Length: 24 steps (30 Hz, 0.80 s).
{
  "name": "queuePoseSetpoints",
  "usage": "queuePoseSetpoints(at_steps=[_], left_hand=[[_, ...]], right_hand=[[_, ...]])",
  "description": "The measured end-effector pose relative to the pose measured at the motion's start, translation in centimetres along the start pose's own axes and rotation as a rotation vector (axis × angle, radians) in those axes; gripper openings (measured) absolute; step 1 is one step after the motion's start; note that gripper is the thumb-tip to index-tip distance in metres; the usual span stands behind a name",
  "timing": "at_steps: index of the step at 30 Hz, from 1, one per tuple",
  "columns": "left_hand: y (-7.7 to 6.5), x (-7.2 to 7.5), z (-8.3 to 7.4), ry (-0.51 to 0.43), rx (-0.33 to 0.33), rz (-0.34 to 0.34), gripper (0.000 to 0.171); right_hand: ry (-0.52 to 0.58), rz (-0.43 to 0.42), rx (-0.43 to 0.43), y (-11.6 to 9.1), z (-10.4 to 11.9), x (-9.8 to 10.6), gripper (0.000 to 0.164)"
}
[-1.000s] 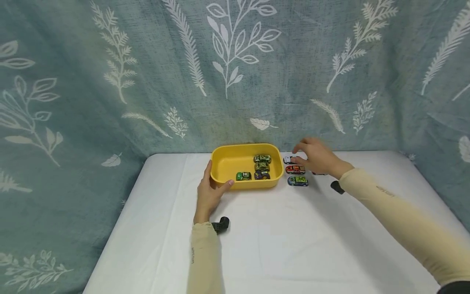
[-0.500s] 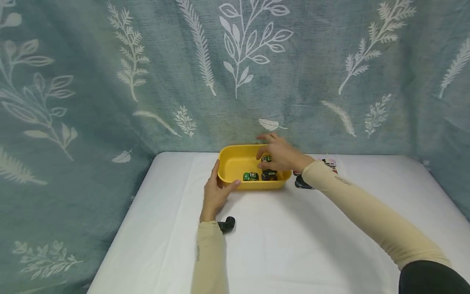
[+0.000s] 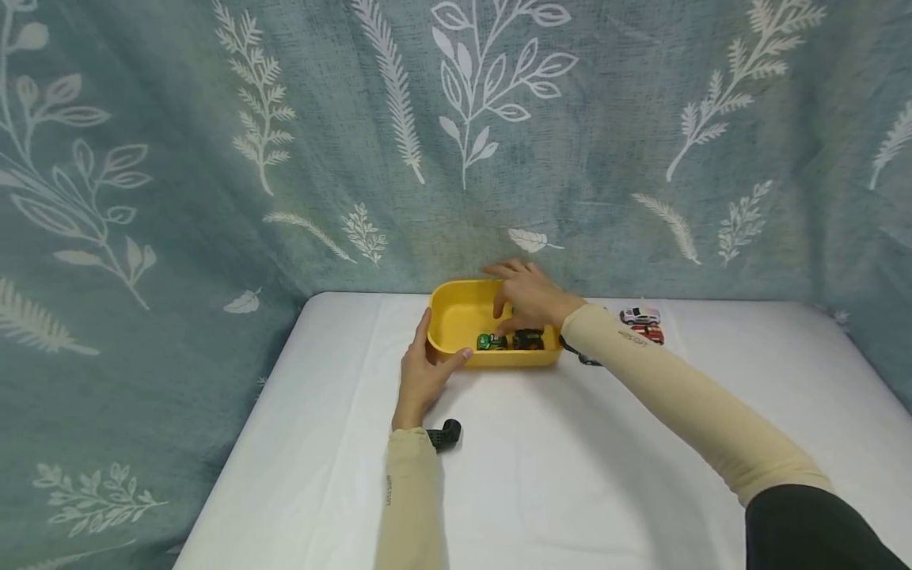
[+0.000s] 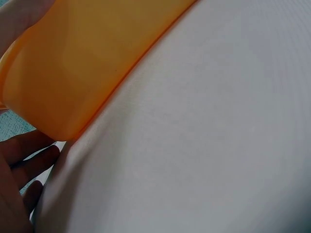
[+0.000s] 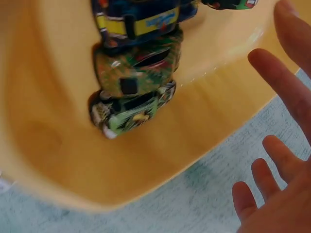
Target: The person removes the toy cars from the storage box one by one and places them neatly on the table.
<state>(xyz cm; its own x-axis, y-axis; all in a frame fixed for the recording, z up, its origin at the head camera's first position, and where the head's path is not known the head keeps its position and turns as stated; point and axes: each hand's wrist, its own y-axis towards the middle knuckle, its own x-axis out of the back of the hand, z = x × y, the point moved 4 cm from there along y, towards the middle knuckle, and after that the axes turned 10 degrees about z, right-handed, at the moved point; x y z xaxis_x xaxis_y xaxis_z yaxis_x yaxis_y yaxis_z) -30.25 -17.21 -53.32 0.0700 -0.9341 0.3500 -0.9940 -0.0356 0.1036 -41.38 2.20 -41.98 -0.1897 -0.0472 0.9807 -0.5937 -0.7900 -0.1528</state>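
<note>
A yellow plastic box (image 3: 463, 298) stands at the table's far edge. My left hand (image 3: 420, 378) holds its near left corner, thumb on the front and the other fingers round the left side. In the left wrist view the fingers (image 4: 33, 165) lie outside the orange-looking wall. My right hand (image 3: 530, 297) is over the box's right half, fingers spread and nothing between them in the right wrist view. Under it are a green toy car (image 3: 492, 341) and a dark toy car (image 3: 528, 340). The right wrist view also shows a camouflage toy car (image 5: 129, 70) and a green-patterned toy car (image 5: 136, 114).
Right of the box, a white toy car (image 3: 640, 315) and a red toy car (image 3: 648, 333) lie on the white-covered table (image 3: 541, 459). More cars are partly hidden by the right forearm (image 3: 684, 396). A leaf-patterned curtain (image 3: 606, 142) hangs right behind the table.
My right hand has moved left from the cars beside the box to above the box, and lately slightly further left. My left hand keeps its hold on the corner. The head view has shifted somewhat.
</note>
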Motion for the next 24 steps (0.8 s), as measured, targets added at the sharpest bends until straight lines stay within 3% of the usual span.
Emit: queuePoseSetpoints(at_steps=[11, 24], left_hand=[[-0.1, 0.1, -0.3, 0.021, 0.040, 0.004, 0.109], [-0.2, 0.1, -0.3, 0.004, 0.045, -0.001, 0.108]], right_hand=[[-0.048, 0.066, 0.027, 1.8, 1.0, -1.1, 0.029], [-0.083, 0.108, 0.001, 2.0, 1.7, -1.4, 0.031]])
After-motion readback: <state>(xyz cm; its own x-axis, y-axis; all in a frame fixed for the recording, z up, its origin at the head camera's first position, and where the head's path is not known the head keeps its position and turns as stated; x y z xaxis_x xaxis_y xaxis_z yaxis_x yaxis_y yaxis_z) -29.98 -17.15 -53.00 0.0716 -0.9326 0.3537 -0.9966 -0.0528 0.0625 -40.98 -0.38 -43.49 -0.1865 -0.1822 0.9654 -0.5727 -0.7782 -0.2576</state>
